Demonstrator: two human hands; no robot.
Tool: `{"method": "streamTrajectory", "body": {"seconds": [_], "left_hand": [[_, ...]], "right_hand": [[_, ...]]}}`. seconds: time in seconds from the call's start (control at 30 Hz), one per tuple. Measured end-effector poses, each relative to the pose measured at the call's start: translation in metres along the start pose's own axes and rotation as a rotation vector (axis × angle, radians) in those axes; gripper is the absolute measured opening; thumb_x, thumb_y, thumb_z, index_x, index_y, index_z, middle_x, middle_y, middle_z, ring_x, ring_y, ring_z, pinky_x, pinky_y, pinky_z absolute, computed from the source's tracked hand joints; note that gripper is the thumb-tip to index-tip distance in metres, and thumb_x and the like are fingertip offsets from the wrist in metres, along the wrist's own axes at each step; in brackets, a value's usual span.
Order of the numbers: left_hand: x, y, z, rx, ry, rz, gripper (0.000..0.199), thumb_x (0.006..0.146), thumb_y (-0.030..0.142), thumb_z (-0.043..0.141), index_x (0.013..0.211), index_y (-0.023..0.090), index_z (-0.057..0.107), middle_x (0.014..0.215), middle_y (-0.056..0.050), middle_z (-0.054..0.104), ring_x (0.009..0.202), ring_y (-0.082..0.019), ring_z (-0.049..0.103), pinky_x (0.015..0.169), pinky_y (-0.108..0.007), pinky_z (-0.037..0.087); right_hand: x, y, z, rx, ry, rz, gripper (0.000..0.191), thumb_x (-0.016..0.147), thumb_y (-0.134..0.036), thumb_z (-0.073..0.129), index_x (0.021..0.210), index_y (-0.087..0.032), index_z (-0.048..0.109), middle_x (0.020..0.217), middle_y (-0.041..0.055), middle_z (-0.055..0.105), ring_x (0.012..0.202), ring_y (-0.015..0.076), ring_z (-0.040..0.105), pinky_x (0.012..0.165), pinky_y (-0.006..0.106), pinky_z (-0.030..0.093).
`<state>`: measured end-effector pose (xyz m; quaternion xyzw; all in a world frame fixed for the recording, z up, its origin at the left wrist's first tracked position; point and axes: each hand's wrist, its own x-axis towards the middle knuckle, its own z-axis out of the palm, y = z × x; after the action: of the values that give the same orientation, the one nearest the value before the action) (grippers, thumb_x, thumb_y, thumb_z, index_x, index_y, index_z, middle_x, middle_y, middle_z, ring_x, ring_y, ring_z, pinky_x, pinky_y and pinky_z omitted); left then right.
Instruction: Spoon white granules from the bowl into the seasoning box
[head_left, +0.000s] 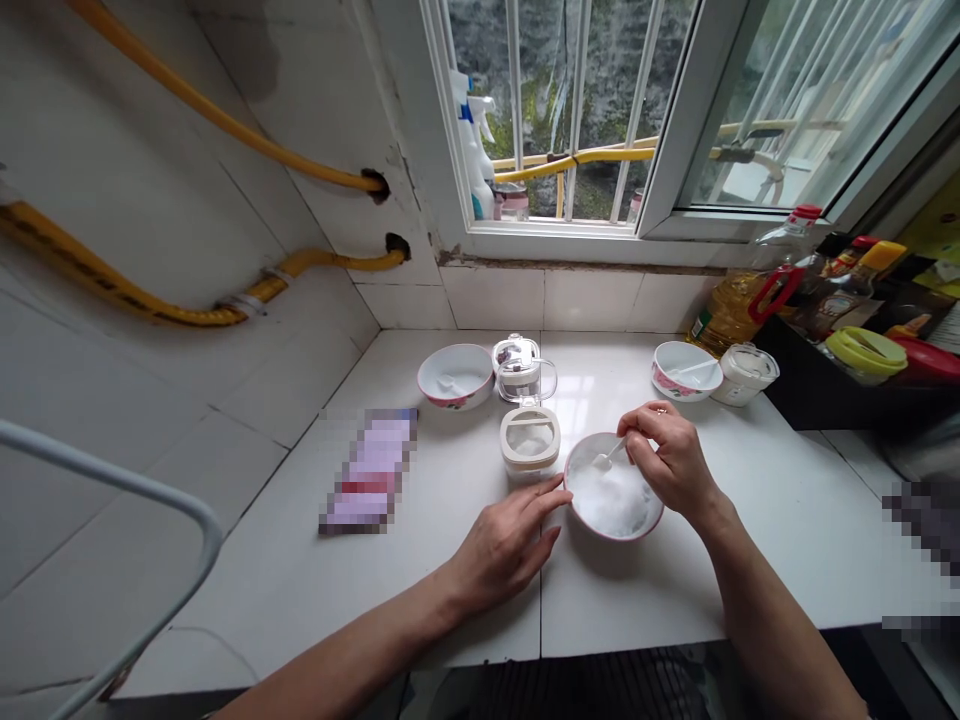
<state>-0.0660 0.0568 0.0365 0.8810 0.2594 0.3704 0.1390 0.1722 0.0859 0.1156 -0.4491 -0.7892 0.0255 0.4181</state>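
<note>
A small white spoon (604, 461) is pinched in my right hand (664, 455), its bowl dipping toward a heap of white grains (611, 500). The grains lie in a white bowl (651, 528) with a pink rim. At the bowl's left side rests my left hand (517, 535), fingers stretched out, fingertips against the rim. Just behind that hand stands a cream-framed seasoning jar (530, 445) with white contents showing in its top. Farther back is a second jar (519, 368) with its clear lid raised.
A larger bowl (455, 362) holding a spoon is at back left, near a blurred purple packet (371, 470). At back right are a small bowl (686, 385), a lidded jar (744, 375), an oil bottle (731, 300) and a black rack (795, 385). A window (570, 120) is behind.
</note>
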Motion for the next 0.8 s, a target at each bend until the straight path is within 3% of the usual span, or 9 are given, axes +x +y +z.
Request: {"method": "streamTrajectory", "body": {"seconds": [0.2,0.4,0.63,0.8], "left_hand": [[0.0,0.0,0.0,0.0,-0.003,-0.003,0.039,0.092,0.011,0.05,0.131,0.018,0.049,0.127,-0.015,0.067,0.119,-0.023,0.066,0.093,-0.036,0.061],[0.0,0.001,-0.001,0.007,-0.008,-0.011,0.038,0.092,0.011,0.051,0.13,0.018,0.05,0.128,-0.015,0.067,0.118,-0.023,0.067,0.092,-0.035,0.061],[0.001,0.001,-0.001,0.008,0.001,0.0,0.038,0.093,0.011,0.05,0.13,0.017,0.05,0.127,-0.015,0.068,0.118,-0.023,0.067,0.092,-0.035,0.061],[0.001,0.001,-0.001,-0.003,-0.004,0.001,0.039,0.092,0.011,0.05,0.131,0.018,0.05,0.127,-0.014,0.068,0.119,-0.023,0.067,0.093,-0.036,0.062]], "right_hand": [[-0.001,0.002,-0.001,-0.046,-0.041,-0.024,0.022,0.082,-0.01,0.043,0.071,-0.022,0.059,0.061,-0.0018,0.064,0.055,0.0159,0.055,0.078,0.036,0.047],[-0.003,-0.003,0.011,-0.011,-0.194,-0.05,0.022,0.08,-0.009,0.043,0.071,-0.022,0.059,0.061,0.0,0.065,0.057,0.0163,0.052,0.074,0.034,0.048],[-0.002,0.0,0.006,0.091,-0.149,0.215,0.021,0.079,-0.013,0.044,0.065,-0.023,0.057,0.051,-0.0011,0.062,0.065,0.0202,0.059,0.073,0.034,0.046],[0.001,0.0,0.003,0.248,-0.144,0.358,0.021,0.078,-0.016,0.043,0.065,-0.022,0.059,0.046,-0.0031,0.058,0.051,0.0158,0.054,0.062,0.029,0.043]]}}
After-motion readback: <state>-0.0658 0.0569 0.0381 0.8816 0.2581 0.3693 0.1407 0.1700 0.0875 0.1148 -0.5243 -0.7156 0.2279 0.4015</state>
